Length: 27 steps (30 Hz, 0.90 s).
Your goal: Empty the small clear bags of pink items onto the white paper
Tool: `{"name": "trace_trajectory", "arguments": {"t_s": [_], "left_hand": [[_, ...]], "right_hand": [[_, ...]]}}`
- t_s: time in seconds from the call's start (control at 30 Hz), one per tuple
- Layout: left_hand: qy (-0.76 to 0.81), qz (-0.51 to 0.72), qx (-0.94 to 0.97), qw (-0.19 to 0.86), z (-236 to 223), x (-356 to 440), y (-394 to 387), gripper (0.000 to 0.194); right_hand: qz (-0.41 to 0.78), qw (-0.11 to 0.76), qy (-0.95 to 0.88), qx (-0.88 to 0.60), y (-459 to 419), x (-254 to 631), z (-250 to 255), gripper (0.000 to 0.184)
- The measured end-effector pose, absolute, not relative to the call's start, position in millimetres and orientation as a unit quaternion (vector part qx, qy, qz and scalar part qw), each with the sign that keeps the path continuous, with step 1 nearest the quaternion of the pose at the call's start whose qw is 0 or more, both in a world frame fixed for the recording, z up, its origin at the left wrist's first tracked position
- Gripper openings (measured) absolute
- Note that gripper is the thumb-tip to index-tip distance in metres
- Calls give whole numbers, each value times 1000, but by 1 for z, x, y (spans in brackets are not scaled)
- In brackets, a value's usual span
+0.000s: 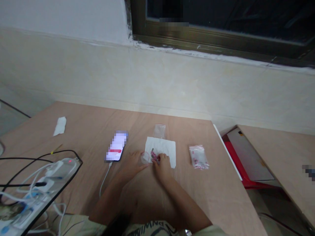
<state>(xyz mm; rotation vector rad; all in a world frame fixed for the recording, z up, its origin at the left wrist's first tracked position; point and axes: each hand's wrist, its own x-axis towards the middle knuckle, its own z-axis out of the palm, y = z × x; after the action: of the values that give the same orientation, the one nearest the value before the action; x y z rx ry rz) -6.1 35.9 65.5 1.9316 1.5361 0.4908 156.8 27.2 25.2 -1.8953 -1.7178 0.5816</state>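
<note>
My left hand [136, 159] is closed around the edge of a small clear zip bag [145, 158], with thumb and fingers on either side of it. A reddish line curves along the bag's mouth, which faces right. Beside it, a small heap of pink beads or similar tiny pieces [154, 154] lies on a white sheet of paper [169, 149]. My right hand [162, 163] rests on the paper at the heap's right side, its fingertips pinched together at the pink pieces. Whether a piece is between those fingertips is too small to make out.
Behind the paper lies a flat clear zip bag [159, 131]. A filled bag with pink bits [199, 157] is to the right. A lit phone [116, 146] on a white cable lies left. A power strip with tangled cables [49, 177] and a white scrap [60, 126] are farther left.
</note>
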Motion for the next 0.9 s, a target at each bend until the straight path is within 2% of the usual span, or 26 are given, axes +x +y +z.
{"name": "trace_trajectory", "arguments": {"t_s": [0.2,0.53,0.63,0.8,0.9], "left_hand": [[582,201,732,291,60,-11,28,47],[591,198,725,295,59,-10,23,47],[591,193,722,303,59,-9,26,46],[570,205,735,303,53,-4,35,47],[562,211,744,294,50,1,41,47]], "right_hand": [[186,194,-636,-723,27,151,28,14],[184,179,-639,-725,35,155,31,16],[206,222,-630,-715,37,158,30,15],[282,370,-623,-629,38,156,38,11],[307,400,-639,-581,38,149,48,7]]}}
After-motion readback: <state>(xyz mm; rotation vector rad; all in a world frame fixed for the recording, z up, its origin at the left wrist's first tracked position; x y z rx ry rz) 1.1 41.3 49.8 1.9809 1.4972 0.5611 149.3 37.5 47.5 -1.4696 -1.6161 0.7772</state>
